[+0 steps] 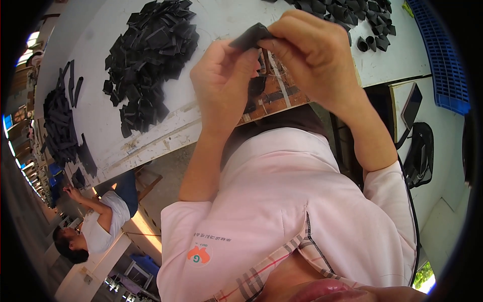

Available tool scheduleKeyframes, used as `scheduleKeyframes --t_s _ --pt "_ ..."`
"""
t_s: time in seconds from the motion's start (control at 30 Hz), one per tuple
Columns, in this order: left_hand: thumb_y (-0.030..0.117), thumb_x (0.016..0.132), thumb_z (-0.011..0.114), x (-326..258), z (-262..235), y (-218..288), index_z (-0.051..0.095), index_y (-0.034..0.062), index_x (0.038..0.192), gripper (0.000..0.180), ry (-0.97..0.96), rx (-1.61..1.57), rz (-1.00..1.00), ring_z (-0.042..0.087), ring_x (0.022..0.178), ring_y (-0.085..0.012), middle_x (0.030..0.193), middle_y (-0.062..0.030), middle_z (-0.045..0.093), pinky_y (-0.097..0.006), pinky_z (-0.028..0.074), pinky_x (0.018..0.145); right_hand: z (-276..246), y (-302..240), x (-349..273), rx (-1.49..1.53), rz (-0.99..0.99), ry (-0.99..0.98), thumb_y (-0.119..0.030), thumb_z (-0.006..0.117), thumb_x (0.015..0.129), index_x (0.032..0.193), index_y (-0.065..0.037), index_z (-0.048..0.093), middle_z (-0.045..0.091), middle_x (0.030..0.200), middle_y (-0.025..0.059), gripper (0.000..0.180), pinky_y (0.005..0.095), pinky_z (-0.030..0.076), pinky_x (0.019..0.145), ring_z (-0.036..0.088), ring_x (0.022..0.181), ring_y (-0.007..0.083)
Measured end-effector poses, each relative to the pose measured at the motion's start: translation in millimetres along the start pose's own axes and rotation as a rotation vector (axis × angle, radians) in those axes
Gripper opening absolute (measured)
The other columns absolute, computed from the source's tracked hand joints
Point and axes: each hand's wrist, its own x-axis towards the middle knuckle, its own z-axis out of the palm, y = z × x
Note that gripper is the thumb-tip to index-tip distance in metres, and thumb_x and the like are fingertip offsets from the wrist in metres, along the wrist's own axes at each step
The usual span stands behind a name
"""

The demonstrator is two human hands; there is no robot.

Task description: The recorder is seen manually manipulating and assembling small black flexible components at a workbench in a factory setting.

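The right hand [314,53] pinches one end of a small flat black strip of rubbery fabric [250,37] between thumb and fingertips, closed tight on it. The strip's long axis runs leftward and slightly downward from that pinch toward the left hand [224,80], whose curled fingers meet its free end from below; whether they grip it or only touch it cannot be told. Both hands are raised above the near edge of the white worktable [100,121]. A large heap of similar black pieces [148,55] lies well to the left on the table, a smaller scatter of black pieces [347,12] beyond the right hand
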Motion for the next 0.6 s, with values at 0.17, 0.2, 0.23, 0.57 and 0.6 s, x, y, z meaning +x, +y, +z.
scheduleKeyframes --t_s 0.17,0.2,0.23,0.57,0.6 --pt "0.014 0.073 0.066 -20 10 -32 0.054 0.0 0.088 0.024 0.055 0.835 0.094 0.055 0.071 -0.0214 0.079 -0.0117 0.054 -0.03 0.046 0.06 -16 27 14 0.371 0.271 0.315 -0.023 0.057 0.084 0.083 0.001 0.06 0.056 0.061 0.0009 0.024 0.0147 0.037 0.044 0.047 0.049 0.0034" --pt "0.015 0.069 0.067 -25 11 -42 0.054 0.0011 0.09 0.028 0.026 0.986 0.106 0.053 0.077 -0.0297 0.082 -0.0148 0.05 -0.037 0.046 0.062 -11 31 5 0.38 0.268 0.311 -0.023 0.057 0.084 0.083 0.001 0.06 0.056 0.061 0.0009 0.024 0.0147 0.037 0.044 0.047 0.049 0.0034" --pt "0.015 0.069 0.067 -28 7 -52 0.054 0.0011 0.09 0.028 0.033 0.992 0.103 0.053 0.077 -0.0297 0.082 -0.0148 0.05 -0.037 0.046 0.062 -6 32 -9 0.431 0.351 0.208 -0.02 0.057 0.084 0.085 0.0 0.06 0.056 0.064 -0.0003 0.02 0.0163 0.038 0.046 0.048 0.053 0.004" --pt "-0.006 0.074 0.056 -19 -26 -30 0.061 0.0002 0.082 0.011 -0.3 0.39 -0.12 0.05 0.066 -0.007 0.082 -0.0029 0.055 -0.021 0.041 0.058 33 13 -76 0.058 0.242 0.008 -0.009 0.068 0.071 0.091 0.001 0.058 0.053 0.071 0.0063 0.025 0.0222 0.043 0.052 0.053 0.058 0.0151" --pt "-0.004 0.075 0.053 -15 -31 -24 0.057 0.0 0.089 0.015 -0.416 0.377 -0.075 0.056 0.071 -0.016 0.084 -0.0089 0.054 -0.026 0.045 0.062 34 12 -76 0.17 0.281 -0.076 -0.007 0.067 0.069 0.088 0.001 0.058 0.052 0.068 0.0058 0.022 0.0256 0.04 0.048 0.052 0.056 0.0168"
